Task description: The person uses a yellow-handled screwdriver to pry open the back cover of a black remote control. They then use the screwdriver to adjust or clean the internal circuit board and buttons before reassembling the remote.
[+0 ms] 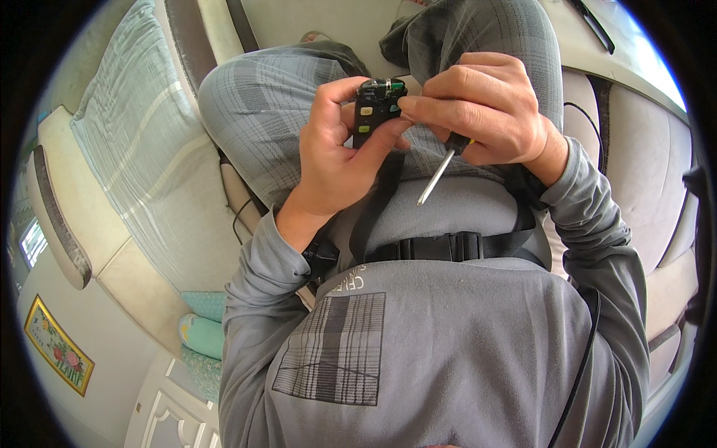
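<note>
Nearest the camera is the person's grey sweatshirt (448, 336), with a plaid patch on the chest and a black strap with a buckle (455, 245) across the waist; the lower part of the torso is cut off by the rim of the view. A thin black cable (579, 373) runs down the right side and leaves the frame at the bottom.

Above the strap, both forearms rise from the sleeves. The right hand (485, 108) is closed around a screwdriver (441, 172); its dark handle is almost wholly hidden in the palm, and only the bare metal shaft shows, pointing down and left toward the belly. That hand's fingertips also press on the top edge of a small black device (376, 110). The left hand (336, 149) is wrapped around the device from the left, thumb laid across its lower front, fingers behind and out of sight. The device is held over the lap, between the two hands; yellowish-green buttons show on its face and a bit of green at its open top end, but what lies inside is too small to make out.

Beyond the hands are the knees in grey plaid trousers (269, 97). Further off, a pale striped cushion (142, 142) lies on a beige sofa (650, 149), whose edges bend away at the rim.
</note>
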Demonstrator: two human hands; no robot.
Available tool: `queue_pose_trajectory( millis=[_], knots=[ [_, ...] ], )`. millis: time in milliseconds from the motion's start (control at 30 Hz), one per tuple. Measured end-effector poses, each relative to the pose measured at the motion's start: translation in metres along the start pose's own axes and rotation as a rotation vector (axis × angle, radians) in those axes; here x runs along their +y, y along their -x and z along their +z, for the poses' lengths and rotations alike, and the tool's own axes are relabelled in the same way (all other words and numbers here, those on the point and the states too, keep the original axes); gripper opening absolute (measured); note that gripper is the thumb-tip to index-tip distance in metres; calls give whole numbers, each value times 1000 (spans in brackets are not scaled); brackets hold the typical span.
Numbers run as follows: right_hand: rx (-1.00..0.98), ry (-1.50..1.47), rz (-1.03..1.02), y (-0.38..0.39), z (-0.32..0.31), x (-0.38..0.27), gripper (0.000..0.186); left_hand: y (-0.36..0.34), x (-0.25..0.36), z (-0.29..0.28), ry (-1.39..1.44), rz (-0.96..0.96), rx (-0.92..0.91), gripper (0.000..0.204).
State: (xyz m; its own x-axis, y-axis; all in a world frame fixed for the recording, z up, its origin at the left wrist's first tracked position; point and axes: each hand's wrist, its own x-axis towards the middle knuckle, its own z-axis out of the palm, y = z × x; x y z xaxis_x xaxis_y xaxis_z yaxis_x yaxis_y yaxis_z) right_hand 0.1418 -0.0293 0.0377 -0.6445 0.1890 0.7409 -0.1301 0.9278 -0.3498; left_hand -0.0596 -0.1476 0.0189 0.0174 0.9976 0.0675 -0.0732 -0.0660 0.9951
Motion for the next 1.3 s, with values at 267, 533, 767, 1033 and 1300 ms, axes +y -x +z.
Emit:
queue_pose_trajectory(
  millis=[267, 533, 767, 1033, 1300],
  knots=[
    [15, 1, -13, 1, 3, 1, 56, -2, 2, -2, 28, -15, -25, 43],
    [9, -6, 4, 4, 4, 2, 56, -3, 2, -4, 70, -41, -72, 43],
    [28, -10, -18, 2, 4, 3, 54, -4, 1, -7, 6, -2, -132, 40],
    [-24, -51, -16, -1, -4, 2, 51, -6, 2, -5, 101, -47, -35, 45],
    [40, -82, 238, -5, 1, -5, 51, -5, 5, -5, 83, -66, -48, 44]
  ],
)
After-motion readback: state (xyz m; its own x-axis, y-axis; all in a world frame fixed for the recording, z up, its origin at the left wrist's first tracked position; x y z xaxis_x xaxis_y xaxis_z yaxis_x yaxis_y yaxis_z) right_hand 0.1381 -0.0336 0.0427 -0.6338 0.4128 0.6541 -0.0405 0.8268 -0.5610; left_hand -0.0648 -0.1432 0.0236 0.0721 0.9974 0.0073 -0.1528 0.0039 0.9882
